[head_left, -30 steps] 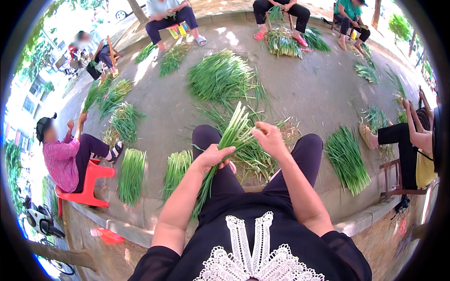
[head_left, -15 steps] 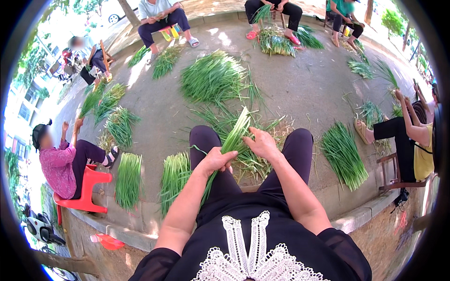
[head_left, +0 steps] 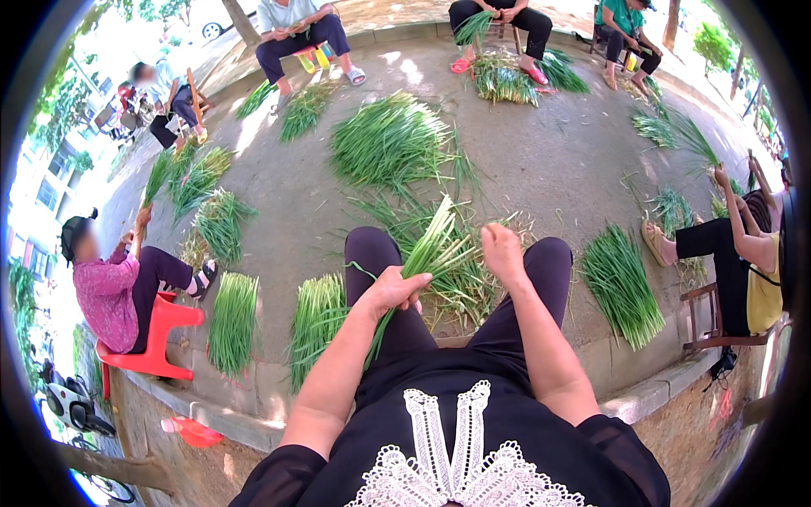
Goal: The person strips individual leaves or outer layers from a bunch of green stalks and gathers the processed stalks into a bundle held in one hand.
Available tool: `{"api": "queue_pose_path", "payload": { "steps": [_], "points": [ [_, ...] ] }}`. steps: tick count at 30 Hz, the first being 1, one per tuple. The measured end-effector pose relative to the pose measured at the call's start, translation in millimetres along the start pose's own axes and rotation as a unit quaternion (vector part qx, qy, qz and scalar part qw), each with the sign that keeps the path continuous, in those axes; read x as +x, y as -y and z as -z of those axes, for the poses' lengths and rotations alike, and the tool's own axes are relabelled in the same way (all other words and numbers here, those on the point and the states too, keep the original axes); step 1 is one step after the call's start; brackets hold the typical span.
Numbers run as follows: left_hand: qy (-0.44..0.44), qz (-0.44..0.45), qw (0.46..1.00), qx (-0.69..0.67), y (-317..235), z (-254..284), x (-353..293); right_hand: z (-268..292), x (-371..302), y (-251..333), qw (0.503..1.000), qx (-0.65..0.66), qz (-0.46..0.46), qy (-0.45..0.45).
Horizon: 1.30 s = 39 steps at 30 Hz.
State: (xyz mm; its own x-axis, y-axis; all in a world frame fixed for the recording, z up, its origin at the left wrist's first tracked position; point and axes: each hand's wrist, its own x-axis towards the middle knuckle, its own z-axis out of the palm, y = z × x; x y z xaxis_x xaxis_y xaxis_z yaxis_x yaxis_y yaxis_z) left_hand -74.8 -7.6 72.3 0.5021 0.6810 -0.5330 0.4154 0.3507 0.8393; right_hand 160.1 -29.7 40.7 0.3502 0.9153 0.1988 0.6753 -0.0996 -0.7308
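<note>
Apparently the step in hand was the picking-over of stalks: the left hand (head_left: 395,290) gripped a bundle of chives (head_left: 433,245), pale ends pointing away, above the left part of the loose heap of chives (head_left: 463,294), while the right hand (head_left: 504,252) was apart from the bundle over the heap's right edge, fingers curled closed, though whether they pinched a strand could not be told. The next move probably called for a steady left grip and a fine fingertip pinch, with a neat chive stack (head_left: 317,314) left of the heap and a large chive mound (head_left: 391,139) beyond it.
</note>
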Motion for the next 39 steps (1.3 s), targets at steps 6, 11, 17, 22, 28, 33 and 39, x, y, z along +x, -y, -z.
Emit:
{"api": "queue_pose_path", "payload": {
  "steps": [6,11,17,22,28,33,39],
  "points": [
    [-0.006,0.007,1.000,0.016,-5,-5,0,-7,-3,3,0.998,0.031,0.057,0.015],
    [-0.012,-0.002,1.000,0.020,1,-6,-1,-3,1,39,0.975,-0.092,0.050,0.198],
    [0.006,-0.004,1.000,0.017,6,0,3,-7,7,38,0.955,-0.116,0.048,0.270],
    [0.010,-0.015,1.000,0.001,7,-1,4,-8,4,31,0.974,-0.062,0.047,0.212],
    [-0.009,-0.001,1.000,-0.001,-5,-4,-6,-12,0,21,0.992,0.001,0.064,0.108],
    [-0.015,0.000,1.000,-0.002,-5,-3,-7,-5,3,10,0.996,0.054,0.059,0.046],
    [-0.015,-0.004,1.000,-0.011,-2,-2,-5,16,7,-18,0.996,0.070,0.019,-0.046]
  ]
}}
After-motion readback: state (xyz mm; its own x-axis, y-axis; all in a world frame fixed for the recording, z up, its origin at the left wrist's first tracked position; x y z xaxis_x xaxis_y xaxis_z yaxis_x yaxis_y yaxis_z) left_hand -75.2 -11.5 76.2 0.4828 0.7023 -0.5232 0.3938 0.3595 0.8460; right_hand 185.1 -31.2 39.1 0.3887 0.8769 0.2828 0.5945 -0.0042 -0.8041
